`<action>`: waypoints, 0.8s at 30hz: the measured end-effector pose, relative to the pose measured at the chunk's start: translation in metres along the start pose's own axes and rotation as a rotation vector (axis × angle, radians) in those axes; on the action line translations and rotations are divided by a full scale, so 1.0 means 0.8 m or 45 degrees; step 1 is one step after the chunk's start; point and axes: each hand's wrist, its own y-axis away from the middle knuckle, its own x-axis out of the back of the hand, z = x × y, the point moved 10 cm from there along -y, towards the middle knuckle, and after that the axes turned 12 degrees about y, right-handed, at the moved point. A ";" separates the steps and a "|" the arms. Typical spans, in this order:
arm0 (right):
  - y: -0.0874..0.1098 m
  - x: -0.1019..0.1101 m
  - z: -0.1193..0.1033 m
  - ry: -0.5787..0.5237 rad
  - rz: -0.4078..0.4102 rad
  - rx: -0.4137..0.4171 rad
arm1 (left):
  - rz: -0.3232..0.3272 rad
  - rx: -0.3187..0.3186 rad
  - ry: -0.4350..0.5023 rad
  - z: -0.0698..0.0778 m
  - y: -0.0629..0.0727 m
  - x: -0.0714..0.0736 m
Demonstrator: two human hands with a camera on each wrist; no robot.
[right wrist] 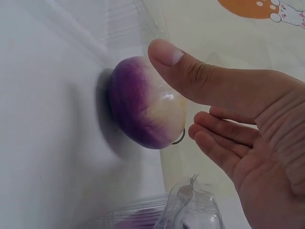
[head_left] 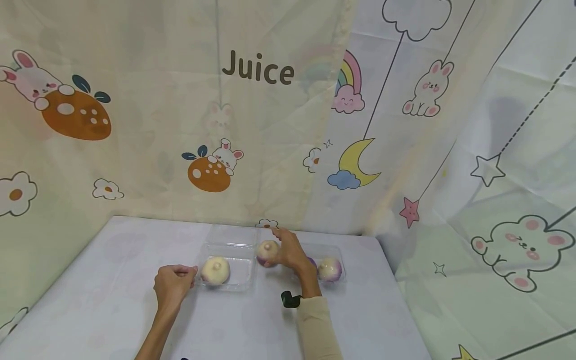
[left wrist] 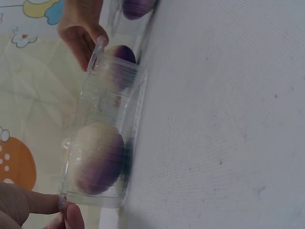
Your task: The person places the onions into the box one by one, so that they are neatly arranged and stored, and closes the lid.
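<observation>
In the head view my left hand (head_left: 173,285) pinches the near left rim of a clear plastic clamshell box (head_left: 243,274). Its lid stands open at the back. A cream-and-purple turnip (head_left: 216,271) sits in the left part of that box. Between two boxes another turnip (head_left: 268,253) rests on the table. My right hand (right wrist: 252,138) is beside this one, thumb and fingers spread around its upper side without a grip; whether the thumb touches it I cannot tell. The left wrist view shows the left thumb and finger (left wrist: 43,202) on the box rim.
Behind the right forearm stands a second clear box (head_left: 340,255) holding a turnip (head_left: 330,270) and another purple one partly hidden by the wrist. A white cloth covers the table (head_left: 360,320). Printed curtains (head_left: 270,130) hang behind and at the sides.
</observation>
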 end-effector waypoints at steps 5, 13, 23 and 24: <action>-0.001 0.001 0.000 0.026 0.007 0.003 | -0.012 0.009 0.006 0.000 -0.001 0.000; -0.002 -0.001 0.003 0.018 -0.024 -0.017 | -0.023 0.022 0.005 -0.001 0.000 0.000; -0.004 -0.010 0.010 0.005 -0.078 -0.035 | -0.021 0.010 0.001 -0.001 -0.002 -0.001; -0.005 -0.012 0.011 -0.001 -0.084 -0.038 | -0.023 0.010 0.002 -0.001 -0.003 -0.001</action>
